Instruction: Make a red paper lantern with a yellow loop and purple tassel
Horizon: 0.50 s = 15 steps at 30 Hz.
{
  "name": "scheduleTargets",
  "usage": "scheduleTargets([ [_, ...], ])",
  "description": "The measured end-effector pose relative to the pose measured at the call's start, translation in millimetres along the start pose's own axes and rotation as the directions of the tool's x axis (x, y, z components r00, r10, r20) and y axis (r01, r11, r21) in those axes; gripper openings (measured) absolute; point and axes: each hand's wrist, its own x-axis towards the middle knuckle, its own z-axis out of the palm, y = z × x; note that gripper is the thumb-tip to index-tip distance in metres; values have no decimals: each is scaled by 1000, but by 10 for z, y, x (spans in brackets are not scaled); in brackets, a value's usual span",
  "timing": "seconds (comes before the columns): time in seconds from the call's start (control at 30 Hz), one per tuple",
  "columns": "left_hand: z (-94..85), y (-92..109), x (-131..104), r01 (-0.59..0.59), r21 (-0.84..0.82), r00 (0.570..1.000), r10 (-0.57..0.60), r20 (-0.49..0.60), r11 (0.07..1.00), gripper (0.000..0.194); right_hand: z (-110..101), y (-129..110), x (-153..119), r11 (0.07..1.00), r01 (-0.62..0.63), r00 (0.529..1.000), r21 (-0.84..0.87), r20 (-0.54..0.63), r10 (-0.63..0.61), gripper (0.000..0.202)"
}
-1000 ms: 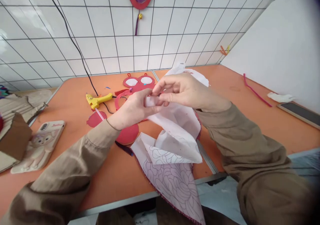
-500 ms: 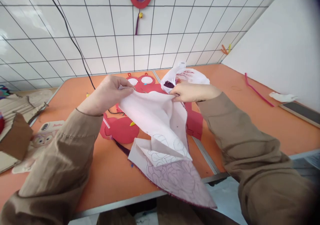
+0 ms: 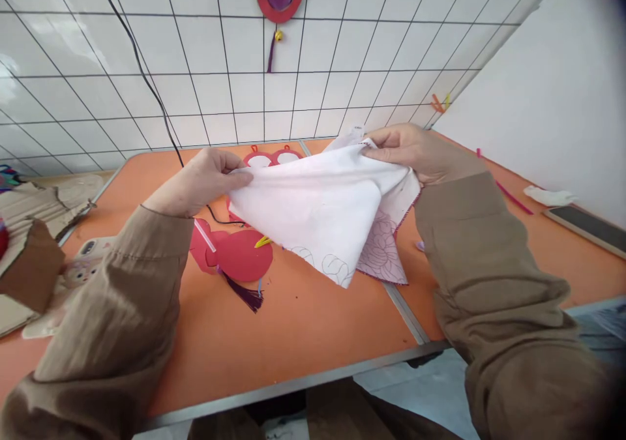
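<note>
A white cloth with stitched flower outlines and a dark red edge is stretched between my hands above the table. My left hand pinches its left corner between thumb and fingers. Higher up on the right, my right hand grips the gathered upper edge. A pinkish patterned part of the cloth hangs below my right hand. Beneath and behind the cloth, red cut-out shapes lie on the table, one with a dark tassel.
The orange table meets a tiled wall. Cardboard and a phone case lie at the left. A pink strip, white tissue and dark flat object are on the right. A black cable hangs at the back.
My right hand has moved up and to the right, pulling the cloth wider. The cloth's lower part has lifted off the table's front edge, uncovering the tassel. My left hand has moved slightly left.
</note>
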Motion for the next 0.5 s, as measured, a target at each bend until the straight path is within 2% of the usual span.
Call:
scheduleTargets([
  [0.13,22,-3,-1,37,-101,996,-28,87,994,20,-99,43,-8,995,68,998,-71,4,-68,21],
  [0.2,42,-5,-7,48,-126,994,-36,101,991,20,-78,35,15,973,85,990,-215,-93,-107,22],
  [0.23,53,-6,-9,54,-130,994,-41,100,990,21,-44,15,20,941,98,972,-324,-171,-161,21],
  [0.3,79,-10,-5,72,-146,994,-60,86,987,21,75,-61,-4,833,128,907,-538,-277,-318,14],
  [0.33,92,-12,1,84,-159,994,-73,78,984,21,158,-107,-35,778,159,892,-608,-249,-377,8],
  [0.37,104,-14,8,98,-171,994,-88,69,980,20,256,-151,-77,752,197,913,-629,-162,-375,6],
  [0.4,115,-17,18,112,-184,993,-102,63,977,19,364,-184,-126,750,230,950,-620,-23,-310,8],
  [0.43,124,-21,27,122,-196,992,-113,57,973,19,478,-199,-176,729,250,968,-637,141,-208,9],
  [0.47,131,-25,36,129,-205,991,-121,52,970,18,594,-192,-223,708,256,958,-658,273,-92,17],
  [0.5,135,-29,42,136,-210,991,-129,48,968,17,706,-160,-263,685,270,936,-676,352,-21,23],
])
